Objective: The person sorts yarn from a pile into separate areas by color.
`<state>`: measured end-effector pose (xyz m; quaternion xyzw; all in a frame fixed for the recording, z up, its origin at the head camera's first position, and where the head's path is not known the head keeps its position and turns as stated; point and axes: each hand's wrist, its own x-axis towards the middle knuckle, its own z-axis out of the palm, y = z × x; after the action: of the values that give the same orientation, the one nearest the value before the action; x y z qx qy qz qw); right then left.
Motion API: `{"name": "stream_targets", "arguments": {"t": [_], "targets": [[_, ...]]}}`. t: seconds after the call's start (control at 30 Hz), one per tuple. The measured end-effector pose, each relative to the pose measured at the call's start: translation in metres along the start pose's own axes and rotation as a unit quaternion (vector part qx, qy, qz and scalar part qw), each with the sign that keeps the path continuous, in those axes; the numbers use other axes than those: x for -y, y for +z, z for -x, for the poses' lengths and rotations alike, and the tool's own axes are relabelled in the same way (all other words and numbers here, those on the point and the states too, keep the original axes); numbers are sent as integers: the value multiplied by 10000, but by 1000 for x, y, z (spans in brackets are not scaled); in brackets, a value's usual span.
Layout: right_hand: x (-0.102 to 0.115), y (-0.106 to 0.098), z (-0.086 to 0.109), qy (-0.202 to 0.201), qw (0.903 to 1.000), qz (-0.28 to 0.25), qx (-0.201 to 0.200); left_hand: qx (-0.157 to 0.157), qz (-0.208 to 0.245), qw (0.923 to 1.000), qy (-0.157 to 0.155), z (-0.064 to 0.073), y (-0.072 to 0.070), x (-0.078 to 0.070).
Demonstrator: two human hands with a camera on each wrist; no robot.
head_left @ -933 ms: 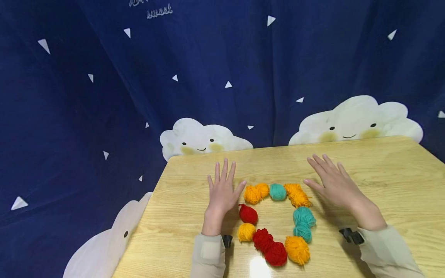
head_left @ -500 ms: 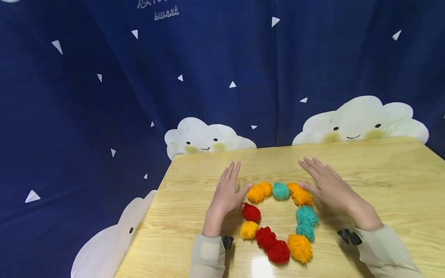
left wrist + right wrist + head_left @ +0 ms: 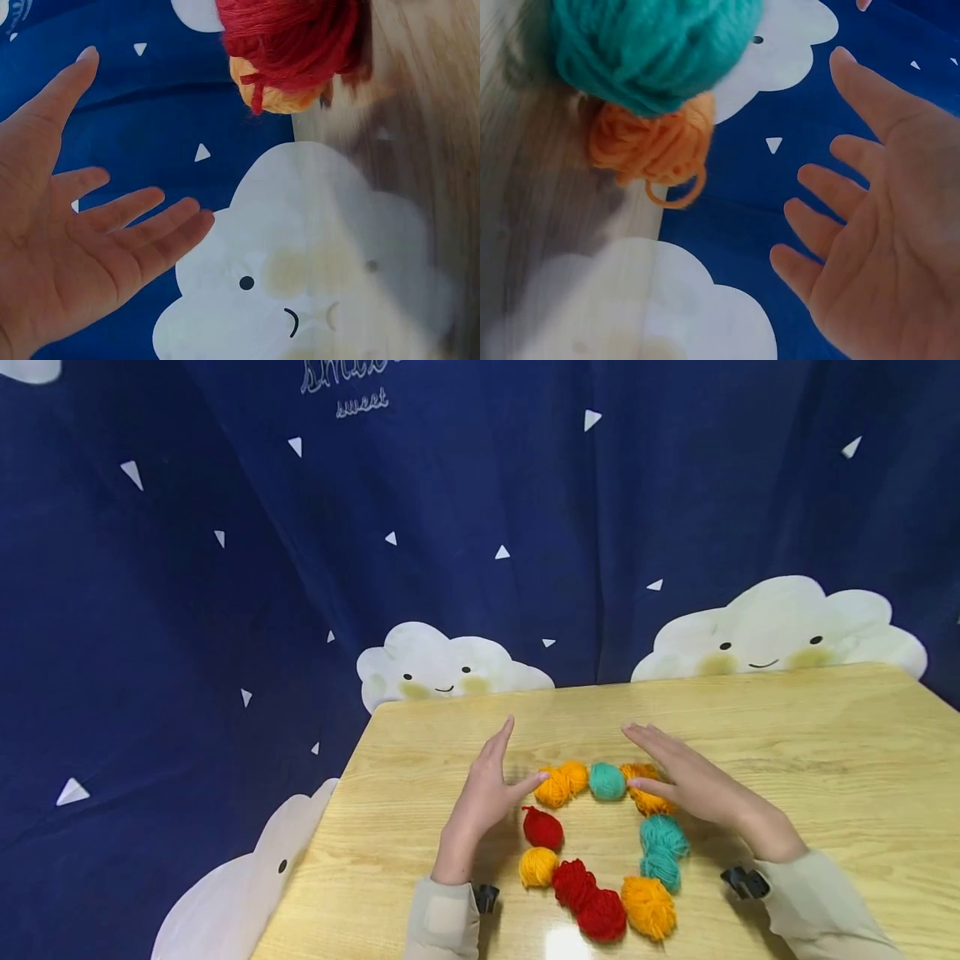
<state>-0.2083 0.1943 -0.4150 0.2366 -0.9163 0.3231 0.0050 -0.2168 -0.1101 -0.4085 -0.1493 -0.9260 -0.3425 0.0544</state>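
Note:
Small yarn balls lie in a ring on the table. At the ring's back are orange yarn balls (image 3: 553, 787), a teal yarn ball (image 3: 607, 782) and more orange yarn (image 3: 654, 802), partly hidden by my right thumb. My left hand (image 3: 480, 797) hovers at the ring's left, fingers extended and thumb pointing inward, beside a red yarn ball (image 3: 542, 828). On the opposite side, my right hand (image 3: 701, 782) is held with straight fingers, above and beside teal yarn balls (image 3: 663, 837). Both palms face each other and hold nothing. Red yarn balls (image 3: 602, 914) and an orange one (image 3: 648, 907) sit in front.
The wooden table (image 3: 420, 760) meets a dark blue curtain (image 3: 465, 485) printed with white clouds and triangles. Another orange yarn ball (image 3: 537, 867) lies at the ring's left front. Each wrist carries a black camera mount (image 3: 745, 882).
Both hands have turned palms inward and drawn closer to each other. The left fingers, spread before, are now together. The view has shifted slightly; the yarn balls keep their layout.

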Motion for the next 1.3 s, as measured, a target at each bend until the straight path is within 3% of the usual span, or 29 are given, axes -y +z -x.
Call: {"name": "stream_targets", "arguments": {"t": [0.23, 0.57, 0.8, 1.1, 1.3], "targets": [[-8, 12, 0, -305, 9994, -25, 163, 396, 27, 9992, 30, 6, 5, 7], [-17, 27, -10, -1055, 9939, 323, -50, 742, 250, 9966, 274, 9, 8, 16], [-21, 34, -18, -1049, 9939, 257, 234, 1156, 510, 9917, 237, 10, 7, 23], [-25, 37, -26, -1041, 9935, 288, 348, 1657, 388, 9851, 254, 10, 8, 24], [-28, 35, -32, -1052, 9928, 322, 472, 1811, 290, 9822, 417, 6, 9, 26]]}}
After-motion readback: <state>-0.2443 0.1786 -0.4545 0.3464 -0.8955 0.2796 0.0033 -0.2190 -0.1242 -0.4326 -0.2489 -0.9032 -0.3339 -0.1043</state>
